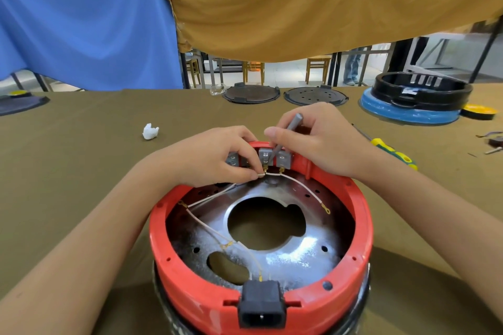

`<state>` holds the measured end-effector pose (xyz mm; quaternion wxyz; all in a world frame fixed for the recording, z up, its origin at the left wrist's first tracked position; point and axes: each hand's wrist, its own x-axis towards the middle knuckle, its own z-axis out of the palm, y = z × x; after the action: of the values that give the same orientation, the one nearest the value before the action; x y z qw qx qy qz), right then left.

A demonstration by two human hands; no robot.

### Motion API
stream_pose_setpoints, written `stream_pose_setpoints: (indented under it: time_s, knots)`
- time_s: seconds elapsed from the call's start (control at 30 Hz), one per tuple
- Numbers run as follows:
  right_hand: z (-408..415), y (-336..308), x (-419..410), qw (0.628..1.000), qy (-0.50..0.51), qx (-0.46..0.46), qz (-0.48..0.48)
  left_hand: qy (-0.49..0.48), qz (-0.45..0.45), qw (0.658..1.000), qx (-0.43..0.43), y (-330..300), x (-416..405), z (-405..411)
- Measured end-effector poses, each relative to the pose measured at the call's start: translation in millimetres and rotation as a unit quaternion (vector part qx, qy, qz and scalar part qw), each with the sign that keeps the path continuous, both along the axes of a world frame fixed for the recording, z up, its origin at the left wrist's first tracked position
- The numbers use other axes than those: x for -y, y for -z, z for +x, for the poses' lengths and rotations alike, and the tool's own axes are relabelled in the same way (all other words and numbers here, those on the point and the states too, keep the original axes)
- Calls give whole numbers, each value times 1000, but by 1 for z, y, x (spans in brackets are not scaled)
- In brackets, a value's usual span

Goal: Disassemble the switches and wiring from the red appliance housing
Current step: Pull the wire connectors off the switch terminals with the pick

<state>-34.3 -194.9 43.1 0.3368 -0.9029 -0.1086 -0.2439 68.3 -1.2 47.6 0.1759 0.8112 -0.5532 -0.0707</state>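
Housing: red appliance housing (362, 215) sits open side up at the near edge of the counter (81, 149), on a dark base; rigid plastic ring around a shiny metal plate (294, 253), likely light enough to shift under a pull, so it wants steadying.
Switches: grey switch blocks (272, 156) set in the far wall of the housing; three can be made out, the left one partly hidden by the hand. Hard, small, probably clipped in; best taken by their bodies.
Wiring: thin white wires (299, 185) with small brass terminals; four loose ends counted. Limp, easily kinked; judged safer to pull at the terminal, not the lead.
Left hand: left hand (217, 160) pinches a wire end at a switch terminal, fingers narrow.
Right hand: right hand (318, 139) holds a grey tool (288, 133), fingers curled round it, tip at the middle switch.
Socket: one black power socket (262, 303) in the near wall.
Elsewhere: one yellow-green screwdriver (392, 151) toward the right edge; two dark round covers (283, 94) at the far edge.
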Motion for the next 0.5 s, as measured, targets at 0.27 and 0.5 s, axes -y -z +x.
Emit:
stream_pose_setpoints:
  time_s: [0.27,0.5]
  knots:
    - [0,-4,-3,999,-15,-10,-49,1,-7,1000,9,1,0,1]
    - [7,-3,-5,996,22,-55,68,0,-8,1000,0,2,1,1]
